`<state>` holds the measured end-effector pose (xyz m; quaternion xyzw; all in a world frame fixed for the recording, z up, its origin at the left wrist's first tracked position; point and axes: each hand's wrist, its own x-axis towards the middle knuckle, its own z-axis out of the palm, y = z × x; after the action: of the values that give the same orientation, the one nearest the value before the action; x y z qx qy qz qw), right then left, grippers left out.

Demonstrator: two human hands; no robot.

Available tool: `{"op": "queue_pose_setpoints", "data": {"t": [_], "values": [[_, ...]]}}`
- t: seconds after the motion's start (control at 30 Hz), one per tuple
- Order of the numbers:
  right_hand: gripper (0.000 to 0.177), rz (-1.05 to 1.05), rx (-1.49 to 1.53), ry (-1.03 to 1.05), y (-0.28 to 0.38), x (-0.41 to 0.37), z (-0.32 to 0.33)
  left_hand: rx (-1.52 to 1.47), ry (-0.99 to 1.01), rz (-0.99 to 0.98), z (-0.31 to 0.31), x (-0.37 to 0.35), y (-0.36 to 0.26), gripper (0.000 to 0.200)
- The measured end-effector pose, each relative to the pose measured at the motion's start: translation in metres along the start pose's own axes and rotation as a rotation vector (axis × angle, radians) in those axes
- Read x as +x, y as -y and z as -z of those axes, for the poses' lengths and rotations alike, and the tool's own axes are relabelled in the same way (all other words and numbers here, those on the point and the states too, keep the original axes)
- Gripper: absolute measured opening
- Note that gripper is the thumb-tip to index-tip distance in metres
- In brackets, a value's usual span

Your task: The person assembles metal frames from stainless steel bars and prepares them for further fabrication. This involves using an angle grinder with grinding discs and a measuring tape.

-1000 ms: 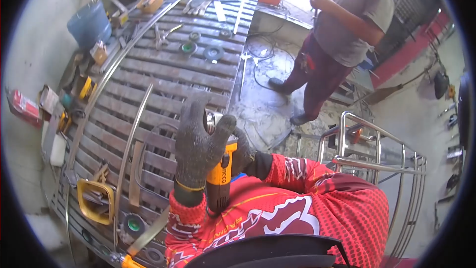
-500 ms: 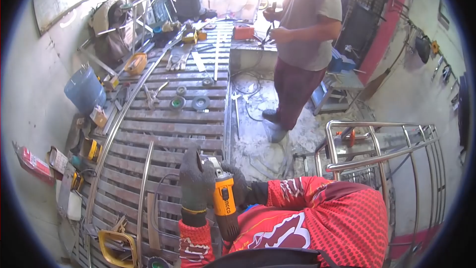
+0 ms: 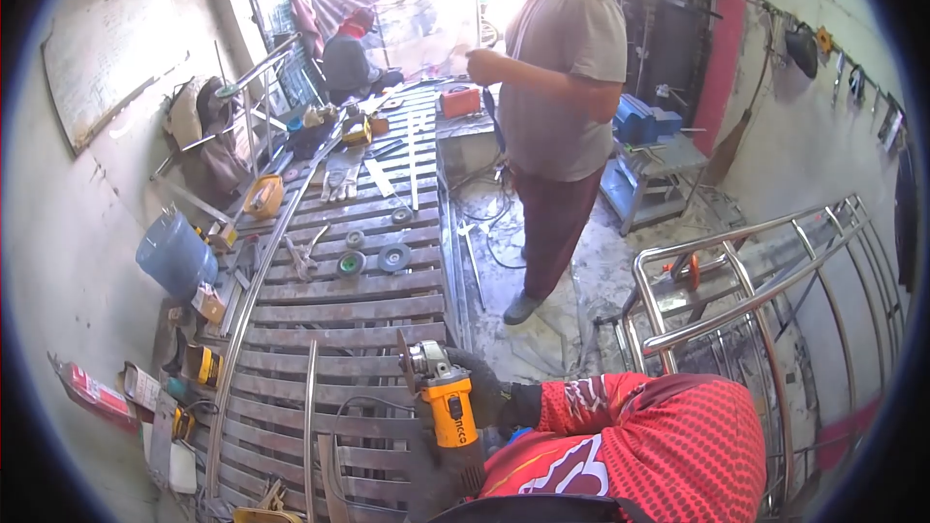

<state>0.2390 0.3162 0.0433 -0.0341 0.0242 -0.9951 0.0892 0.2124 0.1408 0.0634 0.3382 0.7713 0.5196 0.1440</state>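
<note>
An orange angle grinder [image 3: 453, 415] is held with its metal head and disc up, over the slatted metal bench. My right hand [image 3: 477, 383], in a dark glove, is wrapped round the grinder near its head. Beside the lower body of the tool is my left hand [image 3: 431, 470], also in a dark glove; its fingers blend into shadow and are hard to make out. The disc [image 3: 406, 360] faces left, clear of both hands.
On the slatted bench [image 3: 387, 306] lie grinding discs [image 3: 394, 257], pliers [image 3: 308, 252] and gloves [image 3: 341, 177]. A person [image 3: 567, 77] stands beyond its right side; another [image 3: 349, 58] sits at the back. A bent steel-tube frame [image 3: 746, 305] stands right.
My left hand has moved down from the grinder's head to beside its body, exposing the disc. The view has tilted up. The standing person has raised a forearm.
</note>
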Motion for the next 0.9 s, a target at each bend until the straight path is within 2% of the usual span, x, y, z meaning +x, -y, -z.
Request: {"op": "queue_pose_setpoints", "data": {"t": [0.07,0.1,0.17,0.3,0.33,0.4,0.43,0.47,0.53,0.57,0.7,0.77,0.9], "values": [[0.055,-0.08,0.009,0.137,0.001,0.005,0.012,0.015,0.134,0.208,-0.013,-0.026,0.025,0.052],[0.055,-0.082,0.007,0.142,0.0,0.009,0.02,0.026,0.182,0.287,-0.015,-0.037,0.035,0.051],[0.058,-0.081,-0.006,-0.03,0.0,0.018,0.032,0.032,0.212,0.328,-0.017,-0.044,0.039,0.051],[0.065,-0.062,-0.116,-0.135,-0.012,0.014,-0.013,0.003,0.117,0.284,-0.021,-0.047,0.039,0.05],[0.065,-0.067,-0.114,-0.128,-0.015,0.016,-0.007,-0.008,0.077,0.262,-0.022,-0.044,0.038,0.05],[0.053,0.087,-0.524,-0.19,-0.024,0.018,0.004,-0.045,0.03,0.215,-0.023,-0.039,0.035,0.049],[0.046,0.173,-0.603,-0.339,-0.032,0.015,-0.003,-0.067,0.019,0.196,-0.025,-0.037,0.036,0.049],[0.046,0.164,-0.599,-0.339,-0.029,0.015,-0.003,-0.075,0.019,0.185,-0.024,-0.035,0.036,0.049],[0.048,0.123,-0.823,-0.337,-0.026,0.013,-0.008,-0.09,0.037,0.166,-0.025,-0.035,0.036,0.049],[0.048,0.139,-0.88,-0.405,-0.024,0.009,-0.017,-0.093,0.049,0.16,-0.025,-0.034,0.035,0.048],[0.049,0.14,-0.831,-0.397,-0.014,0.004,-0.025,-0.087,0.094,0.171,-0.025,-0.041,0.035,0.048],[0.049,0.239,-0.854,-0.436,-0.006,0.003,-0.019,-0.06,0.117,0.201,-0.024,-0.047,0.033,0.047],[0.049,0.289,-0.783,-0.164,0.028,-0.004,-0.067,0.099,0.049,0.325,-0.016,-0.063,0.044,0.046]]}}
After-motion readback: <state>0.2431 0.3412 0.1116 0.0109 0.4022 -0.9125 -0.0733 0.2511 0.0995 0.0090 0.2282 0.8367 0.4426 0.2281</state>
